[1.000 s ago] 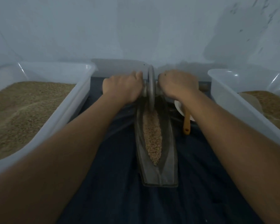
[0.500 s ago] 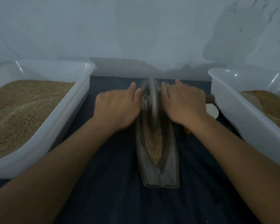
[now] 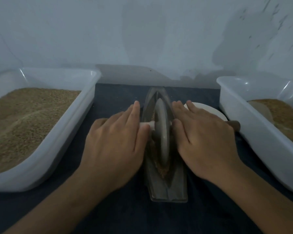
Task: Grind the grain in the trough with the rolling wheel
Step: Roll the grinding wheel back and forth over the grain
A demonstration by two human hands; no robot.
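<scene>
A narrow boat-shaped metal trough (image 3: 169, 188) lies lengthwise on the dark cloth, pointing away from me. The grey rolling wheel (image 3: 161, 132) stands upright in its groove, about mid-length. Brown grain (image 3: 161, 169) shows in the groove just in front of the wheel and a little behind it. A wooden axle (image 3: 146, 124) runs through the wheel to both sides. My left hand (image 3: 115, 146) lies flat on the left half of the axle with fingers straight. My right hand (image 3: 205, 141) presses the right half the same way; the axle's right end (image 3: 234, 124) sticks out past it.
A white plastic tub (image 3: 71, 132) full of grain stands at the left. Another white tub (image 3: 254, 132) with grain stands at the right. A small white dish (image 3: 208, 108) sits behind my right hand. A pale wall closes the back.
The wheel has rolled from the trough's far end toward me, covering most of the grain. Both hands came with it and their fingers went from curled over the axle to straight.
</scene>
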